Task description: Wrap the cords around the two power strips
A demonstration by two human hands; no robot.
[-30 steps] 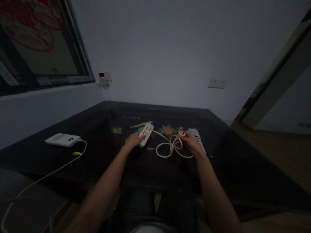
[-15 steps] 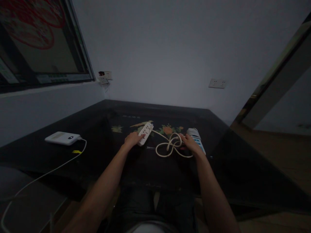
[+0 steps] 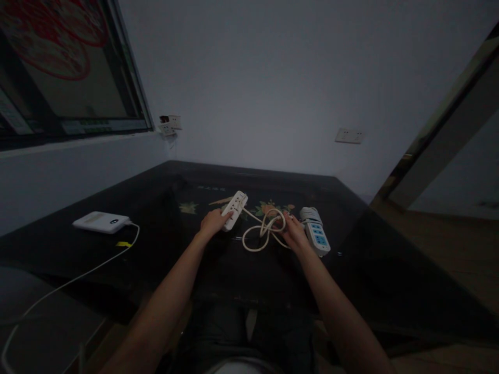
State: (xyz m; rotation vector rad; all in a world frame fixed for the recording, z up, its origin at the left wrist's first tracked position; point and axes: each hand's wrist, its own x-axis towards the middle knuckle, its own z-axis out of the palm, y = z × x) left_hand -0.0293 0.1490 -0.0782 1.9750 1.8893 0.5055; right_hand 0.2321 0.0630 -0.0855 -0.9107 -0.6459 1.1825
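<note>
My left hand [image 3: 214,222] is closed around the near end of a white power strip [image 3: 235,209], thumb on its socket face. From the strip's far end runs a cream cord [image 3: 255,250], lying in loose loops on the dark table [image 3: 218,280]. At the right side of these loops, my right hand [image 3: 292,230] is closed on the cord, fingers partly hidden behind it. Just right of that hand lies a second power strip [image 3: 318,238] with blue sockets, its own cord [image 3: 310,214] wound around the far end.
On the table's left lies a white power bank [image 3: 100,222] with a white cable [image 3: 89,271] running off the near left edge. A yellow tag [image 3: 123,244] is beside the cable. Wall sockets [image 3: 349,136] sit above the table's back edge; a window [image 3: 74,67] is at left.
My right hand has moved left with the cord, drawing the loops toward the white strip. The blue-socket strip is now uncovered. My left hand stays on the white strip, which has shifted slightly.
</note>
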